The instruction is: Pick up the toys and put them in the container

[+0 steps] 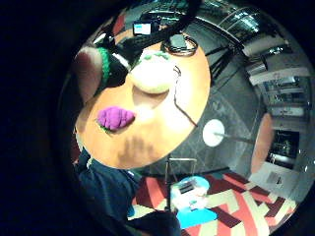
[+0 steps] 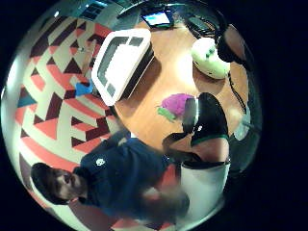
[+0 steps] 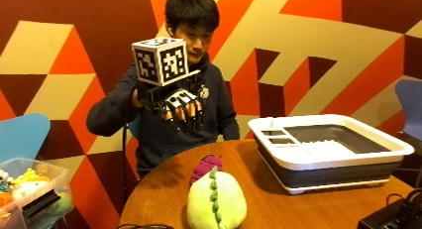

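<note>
Toys: a purple plush [image 3: 206, 167] and a green plush [image 3: 216, 201] lie touching near the tabletop's [image 3: 310, 209] front edge, beside the container [image 3: 330, 152]; right hand [image 3: 179, 106] is raised, fingers relaxed, empty.

Two plush toys are sitting on one round wooden table [image 3: 303, 209]: one purple toy [image 3: 205, 167] and one pale green toy [image 3: 216, 199] with a darker green ridge. One white and grey container [image 3: 330, 152] is resting there too. One clear bin [image 3: 33, 189] of more toys, too jumbled to count, is standing beside it.
</note>
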`<act>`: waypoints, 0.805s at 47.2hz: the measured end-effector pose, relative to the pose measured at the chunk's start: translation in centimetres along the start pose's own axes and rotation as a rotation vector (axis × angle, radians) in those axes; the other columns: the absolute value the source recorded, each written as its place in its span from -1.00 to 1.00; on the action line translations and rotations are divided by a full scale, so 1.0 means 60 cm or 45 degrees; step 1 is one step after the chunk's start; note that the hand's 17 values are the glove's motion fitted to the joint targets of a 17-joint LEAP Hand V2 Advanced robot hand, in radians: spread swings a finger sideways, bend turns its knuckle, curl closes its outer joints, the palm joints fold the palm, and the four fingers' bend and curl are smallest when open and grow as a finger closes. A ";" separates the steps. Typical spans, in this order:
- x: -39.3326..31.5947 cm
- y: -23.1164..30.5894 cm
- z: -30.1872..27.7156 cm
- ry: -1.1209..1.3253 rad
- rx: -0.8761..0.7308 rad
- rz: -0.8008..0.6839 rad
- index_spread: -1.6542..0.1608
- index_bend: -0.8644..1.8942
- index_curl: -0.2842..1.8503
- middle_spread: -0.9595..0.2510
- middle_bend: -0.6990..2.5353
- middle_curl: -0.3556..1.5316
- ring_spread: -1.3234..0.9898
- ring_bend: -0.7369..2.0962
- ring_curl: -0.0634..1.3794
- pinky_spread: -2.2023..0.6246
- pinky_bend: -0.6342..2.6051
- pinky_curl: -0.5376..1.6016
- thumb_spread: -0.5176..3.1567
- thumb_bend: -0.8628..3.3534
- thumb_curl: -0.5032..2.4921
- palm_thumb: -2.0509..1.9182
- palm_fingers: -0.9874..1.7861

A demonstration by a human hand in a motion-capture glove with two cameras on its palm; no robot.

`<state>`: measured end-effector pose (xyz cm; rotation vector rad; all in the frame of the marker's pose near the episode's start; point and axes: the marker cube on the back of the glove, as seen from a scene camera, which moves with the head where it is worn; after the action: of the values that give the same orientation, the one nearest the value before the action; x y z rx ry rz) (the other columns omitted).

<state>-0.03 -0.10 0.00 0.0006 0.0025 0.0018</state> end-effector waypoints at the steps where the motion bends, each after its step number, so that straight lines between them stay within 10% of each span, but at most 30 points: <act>1: 0.000 -0.001 0.000 0.001 0.000 0.000 0.76 -0.24 -0.72 0.54 -0.37 -0.56 0.07 -0.18 -0.85 0.53 -0.36 -0.44 -0.50 -0.48 -0.63 0.18 0.27; 20: 0.016 -0.066 -0.006 0.055 0.022 0.019 0.63 -0.26 -0.60 0.48 -0.36 -0.45 -0.05 -0.11 -0.66 0.52 -0.26 -0.27 0.02 -0.40 -0.53 0.19 0.04; 38: 0.069 -0.189 0.100 0.106 -0.112 0.046 0.57 -0.31 -0.58 0.58 -0.50 -0.43 0.09 -0.37 -0.75 0.57 -0.08 -0.18 0.03 -0.46 -0.50 0.12 -0.50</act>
<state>4.17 -11.44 5.98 -0.0874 0.0858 0.0381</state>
